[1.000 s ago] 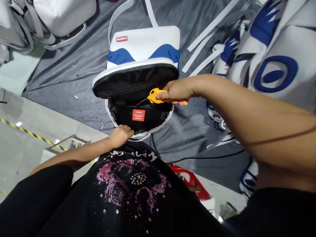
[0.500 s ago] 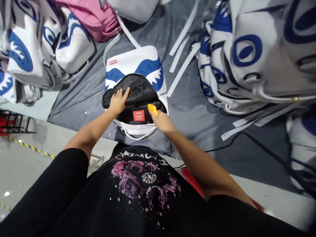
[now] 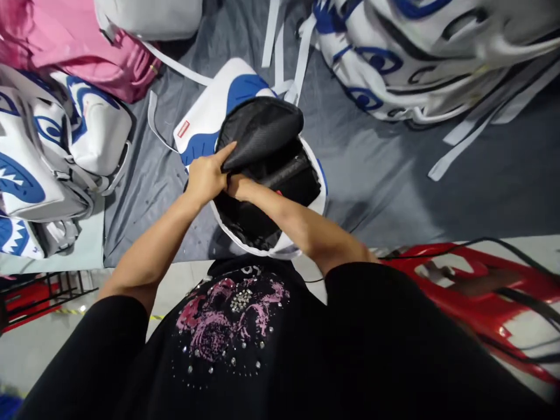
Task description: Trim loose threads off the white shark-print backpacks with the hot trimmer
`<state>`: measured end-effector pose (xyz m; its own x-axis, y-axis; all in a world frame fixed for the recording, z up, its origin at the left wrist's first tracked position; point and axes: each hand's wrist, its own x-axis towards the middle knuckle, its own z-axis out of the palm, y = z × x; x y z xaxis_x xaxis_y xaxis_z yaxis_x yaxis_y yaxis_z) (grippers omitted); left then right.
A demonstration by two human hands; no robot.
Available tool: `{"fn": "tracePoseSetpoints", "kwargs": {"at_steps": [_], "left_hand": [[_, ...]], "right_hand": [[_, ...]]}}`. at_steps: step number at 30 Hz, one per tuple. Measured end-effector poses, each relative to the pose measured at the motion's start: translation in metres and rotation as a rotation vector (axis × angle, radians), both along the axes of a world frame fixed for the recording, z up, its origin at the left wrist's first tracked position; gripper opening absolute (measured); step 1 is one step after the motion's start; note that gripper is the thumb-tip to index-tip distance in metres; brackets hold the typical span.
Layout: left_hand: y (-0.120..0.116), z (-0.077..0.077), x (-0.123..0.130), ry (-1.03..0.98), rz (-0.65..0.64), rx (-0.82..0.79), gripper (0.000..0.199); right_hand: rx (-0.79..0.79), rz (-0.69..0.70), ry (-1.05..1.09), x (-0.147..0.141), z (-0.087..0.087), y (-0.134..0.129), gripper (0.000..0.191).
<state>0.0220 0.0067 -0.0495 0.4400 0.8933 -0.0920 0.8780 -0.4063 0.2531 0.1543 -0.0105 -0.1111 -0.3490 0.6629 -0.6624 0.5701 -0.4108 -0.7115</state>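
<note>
On grey cloth, centre, directly ahead of wearer: 1 backpack, lying down, mouth open & facing wearer. Long axis slants from mouth (near, R) to far end (upper L). Key relation: both hands meet at mouth's L corner; shell extends beyond them, cavity opens to their R. L hand nearer the flap: grasp looks closed on flap's edge, 1 finger laid over lining, other fingertips hidden. R hand right beside L hand, just inside mouth, under flap; fingers out of sight, so can't tell if clenched, loose or holding sth. R forearm crosses opening from R. Appearance: shell white w/ blue panels; 1 small red tag nr L edge; interior blk; flap's inner face blk, fine-textured, raised & folded back over shell; mouth edged w/ white rim; sliver of red patch shows above R forearm; 1 pale strap curving off L side. Adj. items: stacked bags, wht/blue, upper R; 2nd bag group, same colours, L; pink bag, upper L.
</note>
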Motion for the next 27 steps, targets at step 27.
{"fn": "tracePoseSetpoints", "kwargs": {"at_steps": [27], "left_hand": [[0.069,0.037,0.029,0.034,0.135,-0.036,0.044]], "right_hand": [[-0.232,-1.278,0.525,0.066,0.045,-0.083,0.048]]}}
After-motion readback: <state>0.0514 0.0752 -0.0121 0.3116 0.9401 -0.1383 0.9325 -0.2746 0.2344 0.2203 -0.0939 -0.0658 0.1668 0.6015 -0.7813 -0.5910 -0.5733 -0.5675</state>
